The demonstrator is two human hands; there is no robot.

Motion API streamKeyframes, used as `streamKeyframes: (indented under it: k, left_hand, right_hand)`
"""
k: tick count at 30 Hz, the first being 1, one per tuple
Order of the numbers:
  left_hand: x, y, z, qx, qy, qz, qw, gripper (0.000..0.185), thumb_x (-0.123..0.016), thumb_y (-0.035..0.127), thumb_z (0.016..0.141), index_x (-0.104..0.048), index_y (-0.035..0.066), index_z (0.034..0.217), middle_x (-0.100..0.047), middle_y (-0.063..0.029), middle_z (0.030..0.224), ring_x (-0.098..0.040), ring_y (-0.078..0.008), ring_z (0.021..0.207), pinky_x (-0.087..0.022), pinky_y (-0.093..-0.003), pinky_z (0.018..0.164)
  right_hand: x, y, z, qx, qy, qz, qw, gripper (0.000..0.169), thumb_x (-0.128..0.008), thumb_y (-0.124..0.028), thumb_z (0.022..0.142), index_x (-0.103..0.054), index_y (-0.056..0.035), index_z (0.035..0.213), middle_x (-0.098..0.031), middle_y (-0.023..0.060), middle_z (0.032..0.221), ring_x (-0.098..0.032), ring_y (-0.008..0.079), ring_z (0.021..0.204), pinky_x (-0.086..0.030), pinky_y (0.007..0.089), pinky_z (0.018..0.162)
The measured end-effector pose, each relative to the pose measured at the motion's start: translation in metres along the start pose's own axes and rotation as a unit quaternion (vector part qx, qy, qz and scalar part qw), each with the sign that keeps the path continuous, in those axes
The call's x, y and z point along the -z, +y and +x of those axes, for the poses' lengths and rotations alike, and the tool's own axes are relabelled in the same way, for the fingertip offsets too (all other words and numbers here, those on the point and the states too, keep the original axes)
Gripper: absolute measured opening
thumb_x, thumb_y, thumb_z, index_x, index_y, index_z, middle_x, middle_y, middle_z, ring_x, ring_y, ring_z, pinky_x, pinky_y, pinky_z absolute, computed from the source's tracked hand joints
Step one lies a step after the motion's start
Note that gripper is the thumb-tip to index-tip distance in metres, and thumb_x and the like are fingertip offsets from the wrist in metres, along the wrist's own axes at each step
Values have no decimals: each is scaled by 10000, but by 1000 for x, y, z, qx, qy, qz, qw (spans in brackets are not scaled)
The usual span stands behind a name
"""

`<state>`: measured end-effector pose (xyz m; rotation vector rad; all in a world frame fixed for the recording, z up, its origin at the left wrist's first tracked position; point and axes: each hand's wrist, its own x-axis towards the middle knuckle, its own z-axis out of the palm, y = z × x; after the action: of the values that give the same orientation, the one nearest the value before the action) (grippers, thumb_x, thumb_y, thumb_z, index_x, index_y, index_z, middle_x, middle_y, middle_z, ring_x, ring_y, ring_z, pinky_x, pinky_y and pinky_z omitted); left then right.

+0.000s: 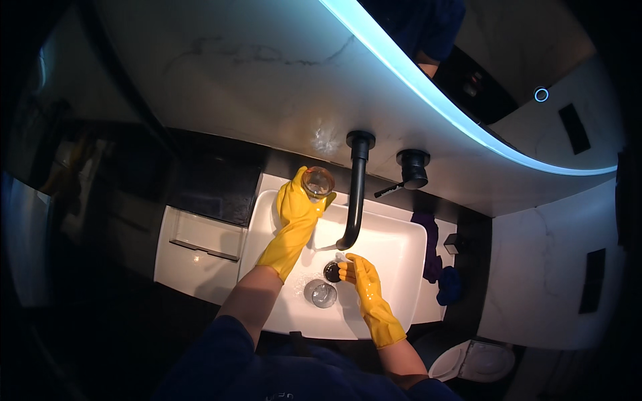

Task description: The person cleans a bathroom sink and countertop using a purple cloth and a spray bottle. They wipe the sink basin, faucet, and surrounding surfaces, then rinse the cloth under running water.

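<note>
My left hand (296, 213), in a yellow rubber glove, grips a round clear glass vessel (318, 182) with a pinkish tint. It holds the vessel up at the back left of the white washbasin (391, 270). My right hand (368, 283), gloved the same way, hovers over the basin beside the black drain (331, 271), its fingers bent. Something pale and translucent shows at its fingertips; whether it is water or a small object cannot be told. A second clear glass vessel (323, 295) rests in the basin near the drain, with wet splashes around it.
A black wall-mounted spout (357, 200) reaches over the basin between my hands. Right of it sits a black mixer with a lever (414, 170). Dark purple cloth (425, 245) and blue cloth (448, 286) lie by the basin's right rim. A toilet (484, 361) stands lower right.
</note>
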<state>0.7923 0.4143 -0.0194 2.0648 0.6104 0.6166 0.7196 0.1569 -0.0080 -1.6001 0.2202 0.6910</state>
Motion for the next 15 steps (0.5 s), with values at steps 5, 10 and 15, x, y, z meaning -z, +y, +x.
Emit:
streamKeyframes:
  k: [5, 10, 15]
  left_hand:
    - [-16, -10, 8, 32, 17, 88, 996, 937, -940, 593, 700, -626, 34, 1384, -774, -181, 1178, -738, -394, 1084, -576, -419, 969]
    - [13, -2, -27, 37, 57, 41, 997, 926, -907, 471, 812, -532, 5, 1519, -621, -267, 1446, -600, -427, 1321, -472, -470, 1135]
    - [81, -17, -148, -61, -263, -88, 959, 1175, -1011, 383, 670, -417, -17, 1601, -494, -244, 1603, -487, -403, 1478, -385, -460, 1251]
  right_hand:
    - [25, 29, -18, 8, 18, -63, 998, 471, -509, -388, 1156, -648, 10, 1366, -768, 139, 1113, -720, 199, 942, -591, 349, 941]
    - [44, 51, -33, 0, 34, -24, 999, 482, -527, -373, 1155, -656, 33, 1379, -763, 109, 1107, -706, 149, 946, -585, 303, 914]
    - [55, 62, -41, -6, 14, -4, 1000, 507, -532, -371, 1154, -611, 53, 1419, -741, 108, 1149, -681, 146, 982, -562, 293, 942]
